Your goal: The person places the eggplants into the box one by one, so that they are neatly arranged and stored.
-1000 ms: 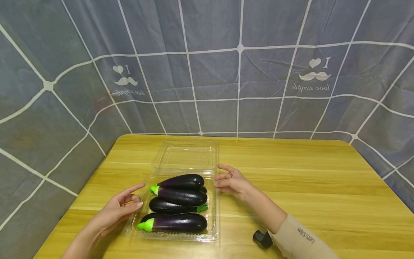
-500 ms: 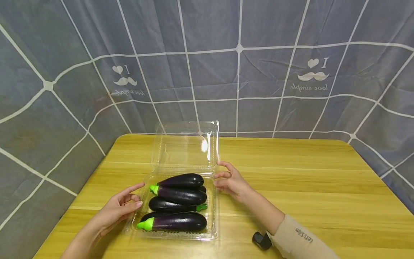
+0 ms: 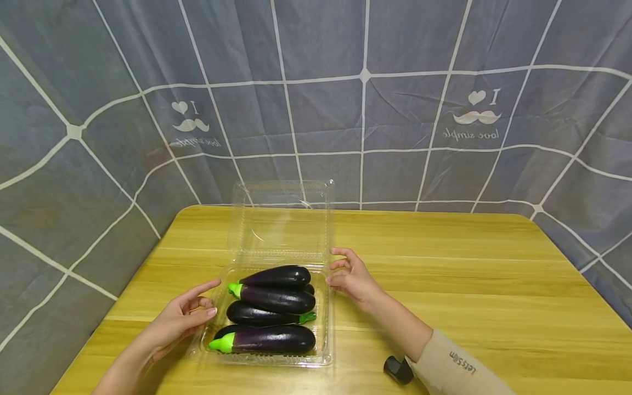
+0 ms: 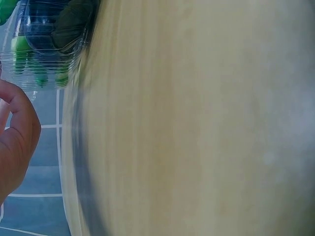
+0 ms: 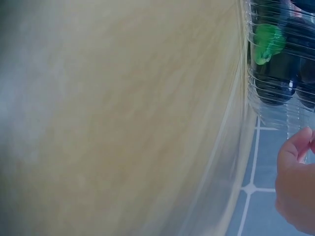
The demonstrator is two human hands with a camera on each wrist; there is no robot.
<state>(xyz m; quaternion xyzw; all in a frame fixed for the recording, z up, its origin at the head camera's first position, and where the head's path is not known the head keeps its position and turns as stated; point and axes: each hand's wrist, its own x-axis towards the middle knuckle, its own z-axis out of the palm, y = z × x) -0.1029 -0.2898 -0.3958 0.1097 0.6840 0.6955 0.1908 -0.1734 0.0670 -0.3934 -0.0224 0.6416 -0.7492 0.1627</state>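
A clear plastic clamshell box [image 3: 323, 356] lies on the table with several dark purple eggplants [image 3: 276, 339] in its base, some with bright green caps. Its hinged lid [image 3: 281, 219] stands raised at the far side, leaning back. My left hand [image 3: 180, 318] is at the left edge of the base, index finger extended and thumb apart from it. At the right edge, near the hinge, is my right hand [image 3: 357, 282], fingers spread and loosely bent, with fingertips right at the rim. In the right wrist view, that hand's thumb [image 5: 295, 142] appears below the box's ridged wall.
A small black object [image 3: 398, 370] lies by the right sleeve [image 3: 459, 365]. The wooden table [image 3: 469, 274] backs onto a grey curtain [image 3: 405, 109] with white grid lines, which also hangs at both sides.
The lid, lying back near the table a second ago, has swung up and now stands raised behind the base. Both hands stay almost in place; the eggplants have not moved.
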